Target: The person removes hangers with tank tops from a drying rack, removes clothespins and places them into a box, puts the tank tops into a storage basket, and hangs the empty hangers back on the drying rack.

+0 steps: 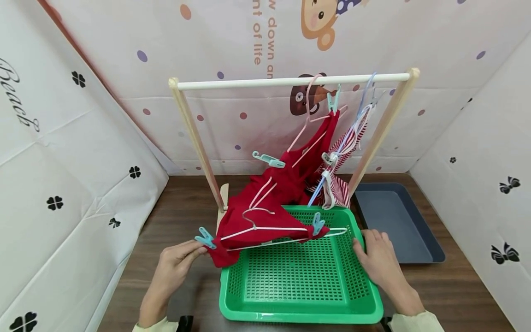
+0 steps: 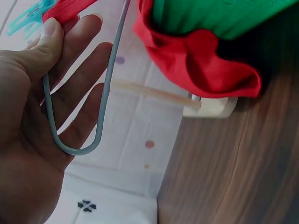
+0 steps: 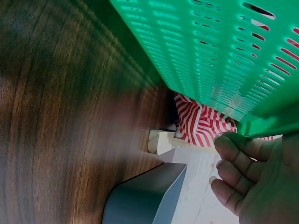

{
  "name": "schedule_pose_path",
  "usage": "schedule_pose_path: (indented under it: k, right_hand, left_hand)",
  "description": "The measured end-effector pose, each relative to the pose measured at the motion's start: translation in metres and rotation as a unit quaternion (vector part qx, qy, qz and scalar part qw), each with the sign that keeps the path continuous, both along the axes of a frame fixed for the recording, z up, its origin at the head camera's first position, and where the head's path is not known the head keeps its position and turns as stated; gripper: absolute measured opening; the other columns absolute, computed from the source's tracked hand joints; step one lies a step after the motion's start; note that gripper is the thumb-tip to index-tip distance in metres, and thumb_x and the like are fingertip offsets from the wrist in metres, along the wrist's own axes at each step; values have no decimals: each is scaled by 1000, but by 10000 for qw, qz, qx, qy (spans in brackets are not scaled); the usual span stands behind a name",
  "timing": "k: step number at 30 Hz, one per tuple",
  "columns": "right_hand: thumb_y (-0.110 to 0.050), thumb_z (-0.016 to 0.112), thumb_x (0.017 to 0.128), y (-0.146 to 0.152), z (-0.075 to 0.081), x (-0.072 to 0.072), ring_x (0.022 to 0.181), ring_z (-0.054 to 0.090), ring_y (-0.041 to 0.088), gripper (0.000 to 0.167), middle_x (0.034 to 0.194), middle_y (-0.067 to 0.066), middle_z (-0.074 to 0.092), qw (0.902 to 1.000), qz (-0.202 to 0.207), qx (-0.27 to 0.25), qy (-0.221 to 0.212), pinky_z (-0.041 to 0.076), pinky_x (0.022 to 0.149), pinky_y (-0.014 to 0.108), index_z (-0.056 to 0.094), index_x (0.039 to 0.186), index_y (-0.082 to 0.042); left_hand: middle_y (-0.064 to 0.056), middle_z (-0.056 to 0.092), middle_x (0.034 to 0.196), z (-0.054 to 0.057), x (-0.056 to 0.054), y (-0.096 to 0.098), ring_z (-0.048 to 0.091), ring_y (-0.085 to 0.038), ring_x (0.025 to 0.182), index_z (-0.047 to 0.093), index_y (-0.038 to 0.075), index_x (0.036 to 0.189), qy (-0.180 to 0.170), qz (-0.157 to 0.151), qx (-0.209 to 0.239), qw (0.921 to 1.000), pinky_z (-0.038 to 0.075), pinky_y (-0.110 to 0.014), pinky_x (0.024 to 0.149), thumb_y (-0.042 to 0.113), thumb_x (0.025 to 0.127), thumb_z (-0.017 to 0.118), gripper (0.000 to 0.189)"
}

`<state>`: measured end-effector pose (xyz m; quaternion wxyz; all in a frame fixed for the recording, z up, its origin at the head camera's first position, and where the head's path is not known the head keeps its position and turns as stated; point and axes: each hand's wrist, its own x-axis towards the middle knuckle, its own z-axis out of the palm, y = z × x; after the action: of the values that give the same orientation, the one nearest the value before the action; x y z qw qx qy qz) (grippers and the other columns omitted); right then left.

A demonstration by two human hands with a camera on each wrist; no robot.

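Note:
My left hand (image 1: pixel 172 265) pinches a corner of a red garment (image 2: pixel 74 8) between thumb and forefinger, beside a light-blue clothespin (image 1: pixel 205 237). The rounded end of a hanger (image 2: pixel 77 151) crosses in front of my left palm. In the head view this white hanger (image 1: pixel 282 228) lies over the near end of the red cloth (image 1: pixel 257 207), with a second blue clothespin (image 1: pixel 318 224) at its right. My right hand (image 1: pixel 377 256) holds the right rim of a green basket (image 1: pixel 300 317), thumb over the rim and the other fingers outside.
A rack with a white rod (image 1: pixel 240 83) and wooden posts stands behind. A pink hanger (image 1: pixel 308 103) hangs from it with red cloth, near a red-striped garment (image 1: pixel 336 189) on a blue hanger. Another clothespin (image 1: pixel 268 159) lies on the red cloth. A grey tray (image 1: pixel 408 230) sits at right.

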<state>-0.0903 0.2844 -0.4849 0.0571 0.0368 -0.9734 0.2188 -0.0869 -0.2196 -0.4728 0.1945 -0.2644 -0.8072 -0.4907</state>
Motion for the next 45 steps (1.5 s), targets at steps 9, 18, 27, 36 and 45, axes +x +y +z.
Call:
schedule_pose_path:
  k: [9,18,27,36,45]
  right_hand:
    - [-24,56,110,-1,0,0,93,47,37,43,107,23,63,10000,-34,-21,10,39,80,54,59,127,15]
    - [-24,55,110,-1,1,-2,94,47,38,44,112,27,64,10000,-47,-8,28,39,82,55,59,128,17]
    - [-24,56,110,-1,-1,0,93,48,37,43,106,22,63,9999,-100,22,-47,39,80,54,60,125,16]
    - [-24,57,109,0,-3,0,96,48,38,39,113,25,64,10000,-56,-30,14,40,81,54,61,125,12]
    - [-23,58,109,0,-3,0,96,48,38,37,113,25,64,9999,-90,-25,74,39,81,54,62,124,10]
  left_hand:
    - [-3,79,94,5,-22,24,76,-11,82,82,2,103,160,-169,-28,9997,58,-17,80,-22,80,78,33]
    - [-8,78,91,9,-42,42,76,-20,74,81,-1,102,444,-344,146,9983,57,-16,77,-20,82,78,27]
    - [-7,80,96,11,-57,55,77,-12,82,83,-1,104,389,-176,-174,9989,55,-15,85,-19,81,79,30]
    - [-5,80,96,-3,-66,62,78,-18,81,83,1,106,474,-250,-364,9979,55,-15,84,-14,83,81,28]
    - [-8,81,99,-12,-68,65,78,-23,87,83,-1,108,310,-166,-385,9986,53,-13,89,-15,83,80,29]
